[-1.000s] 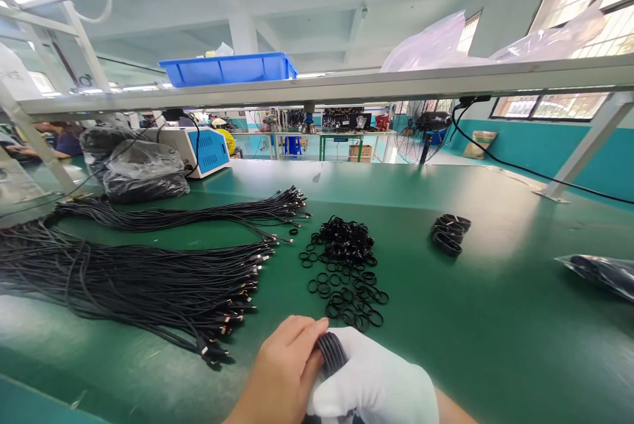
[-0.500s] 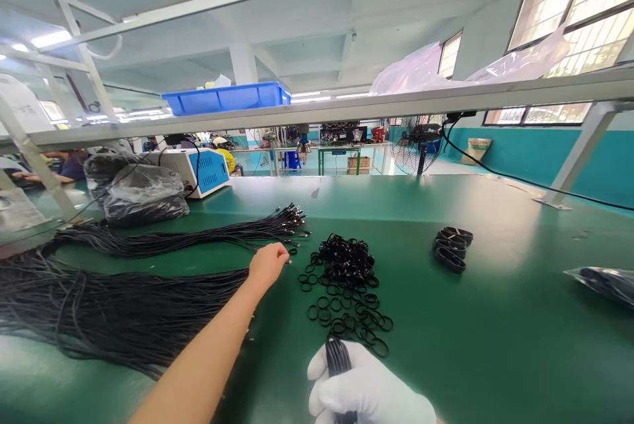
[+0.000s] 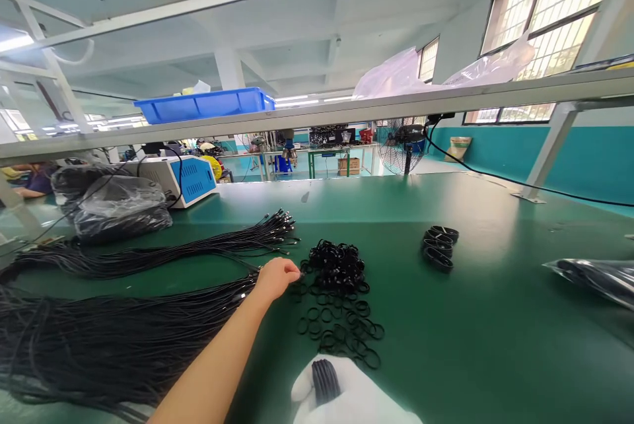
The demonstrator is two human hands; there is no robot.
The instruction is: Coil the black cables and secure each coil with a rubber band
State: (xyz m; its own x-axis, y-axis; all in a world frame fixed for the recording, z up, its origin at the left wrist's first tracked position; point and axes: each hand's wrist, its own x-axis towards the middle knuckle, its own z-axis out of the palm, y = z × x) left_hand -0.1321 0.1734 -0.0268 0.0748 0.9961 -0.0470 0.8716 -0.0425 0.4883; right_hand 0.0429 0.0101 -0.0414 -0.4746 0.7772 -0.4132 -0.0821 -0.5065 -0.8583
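Note:
My bare left hand (image 3: 278,277) reaches forward to the left edge of a pile of black rings (image 3: 339,265). Its fingers are pinched together; what they hold, if anything, is too small to make out. Closed around a coiled black cable (image 3: 325,381) is my right hand (image 3: 354,394), in a white glove at the bottom of the view. The coil's strands show side by side between thumb and fingers, its lower part hidden. Several loose rings (image 3: 325,316) lie flat between my hands. Left of my left hand stretches a bundle of black cables (image 3: 139,328) with metal-tipped ends.
A second cable bundle (image 3: 198,249) lies farther back. Several coiled cables (image 3: 439,247) rest to the right, near a clear plastic bag (image 3: 594,277) with dark contents. A white and blue machine (image 3: 185,179) stands back left. Overhead a shelf (image 3: 317,110) spans the green table (image 3: 475,325).
My left hand has moved slightly right and toward me, closer to the ring pile. My right hand still grips the coil, now lower in view. The camera has shifted a little.

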